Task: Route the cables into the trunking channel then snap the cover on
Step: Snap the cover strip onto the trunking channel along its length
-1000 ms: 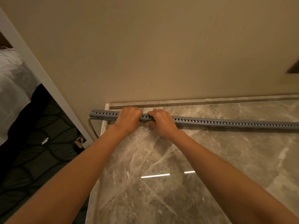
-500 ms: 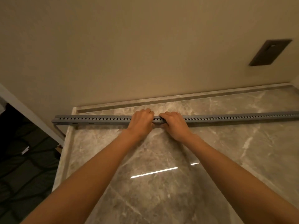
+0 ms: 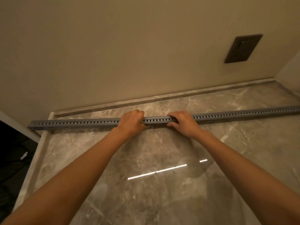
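Both curled over the grey trunking (image 3: pixel 81 123), the left hand (image 3: pixel 132 121) and right hand (image 3: pixel 183 122) grip it slightly apart

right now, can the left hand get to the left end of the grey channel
Probably yes. The left hand grips the channel partway along, and the stretch from there to its left end is bare, with nothing lying across it. It would likely take a sideways reach.

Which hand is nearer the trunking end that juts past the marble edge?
The left hand, gripping the grey slotted trunking closer to that end; the right hand grips it farther along, on the wall socket side.
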